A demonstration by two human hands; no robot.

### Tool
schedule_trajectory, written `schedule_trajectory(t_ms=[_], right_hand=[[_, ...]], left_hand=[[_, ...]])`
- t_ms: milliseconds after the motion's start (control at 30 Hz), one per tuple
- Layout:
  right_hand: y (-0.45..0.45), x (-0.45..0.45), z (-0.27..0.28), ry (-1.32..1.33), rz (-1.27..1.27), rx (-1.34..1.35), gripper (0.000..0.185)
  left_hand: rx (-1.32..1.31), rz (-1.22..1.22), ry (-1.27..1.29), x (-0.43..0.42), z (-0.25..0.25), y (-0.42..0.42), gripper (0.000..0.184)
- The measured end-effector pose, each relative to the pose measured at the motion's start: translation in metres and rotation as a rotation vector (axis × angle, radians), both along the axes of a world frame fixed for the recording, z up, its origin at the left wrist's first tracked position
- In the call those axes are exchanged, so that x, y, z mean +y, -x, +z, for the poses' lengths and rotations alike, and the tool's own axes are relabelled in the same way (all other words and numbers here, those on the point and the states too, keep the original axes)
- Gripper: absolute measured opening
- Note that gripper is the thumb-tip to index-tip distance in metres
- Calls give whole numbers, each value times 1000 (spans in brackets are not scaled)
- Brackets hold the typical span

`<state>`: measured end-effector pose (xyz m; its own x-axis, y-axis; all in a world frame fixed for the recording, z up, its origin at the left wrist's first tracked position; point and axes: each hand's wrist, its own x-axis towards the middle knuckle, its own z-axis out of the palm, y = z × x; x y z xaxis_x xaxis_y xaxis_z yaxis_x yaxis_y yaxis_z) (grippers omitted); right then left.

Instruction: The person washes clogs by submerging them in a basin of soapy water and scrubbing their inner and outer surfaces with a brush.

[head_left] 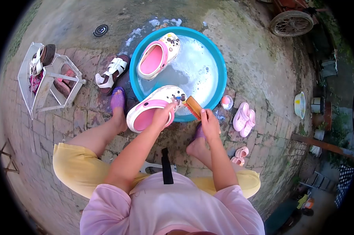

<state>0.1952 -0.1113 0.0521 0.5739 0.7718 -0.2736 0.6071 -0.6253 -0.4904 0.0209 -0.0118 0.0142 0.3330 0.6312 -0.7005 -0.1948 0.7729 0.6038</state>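
Observation:
My left hand (pixel 162 114) grips a white clog (pixel 157 94) with a pink lining and small charms, tilted over the near rim of a blue basin (pixel 221 86). In my right hand (pixel 210 123) is a wooden scrubbing brush (pixel 193 106), its reddish bristles next to the clog's toe. Sudsy water (pixel 198 64) lies in the basin. A second white and pink clog (pixel 164 51) rests at the basin's far left side, partly over the water. Whether the bristles touch the held clog I cannot tell.
White sandal (pixel 116 66) stands left of the basin, beside a white rack (pixel 49 74) holding shoes. Pink clogs (pixel 243 119), smaller pink shoes (pixel 239 154) and a small round container (pixel 226 102) are at the right. A cart wheel (pixel 291 23) stands far right.

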Motion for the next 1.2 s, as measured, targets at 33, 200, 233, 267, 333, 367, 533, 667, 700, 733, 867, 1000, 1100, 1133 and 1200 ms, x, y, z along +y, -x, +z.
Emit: schedule_trajectory(t_ms=[33, 200, 233, 267, 333, 367, 533, 667, 700, 733, 867, 1000, 1100, 1133, 1200], right_hand=[[1, -1, 4, -55, -40, -110, 35], [3, 13, 10, -102, -36, -182, 40], [4, 18, 11, -75, 10, -217, 40], [4, 23, 11, -49, 57, -251, 40], [5, 31, 11, -27, 70, -299, 40], [6, 34, 12, -25, 32, -268, 40], [78, 78, -4, 8, 141, -249, 47], [52, 76, -7, 22, 154, -269, 46], [35, 66, -10, 60, 139, -318, 45], [25, 58, -15, 60, 139, -322, 45], [40, 64, -14, 0, 135, -364, 44], [69, 93, -10, -43, 216, -349, 45], [33, 58, -21, -19, 170, -382, 46], [21, 50, -22, -6, 126, -432, 45], [22, 48, -31, -20, 120, -449, 45]], left_hand=[[-27, 92, -24, 0, -4, -1, 35], [162, -409, -72, 2, -10, 25, 37], [221, -495, -165, -3, -6, 24, 37], [282, -582, -259, -7, -2, 24, 38], [299, -578, -274, -5, 1, 27, 37], [247, -544, -268, -3, -5, 27, 36], [222, -499, -365, 1, -30, 17, 32], [71, -491, -100, 9, -38, 19, 31], [95, -493, -102, 9, -25, 19, 31], [116, -494, -107, 12, -17, 19, 31], [183, -581, -222, 10, -28, 16, 29], [151, -670, -207, 11, -42, 21, 29], [133, -679, -201, 7, -46, 22, 33], [76, -586, -187, 9, -45, 19, 34], [144, -705, -193, 10, -44, 17, 37]])
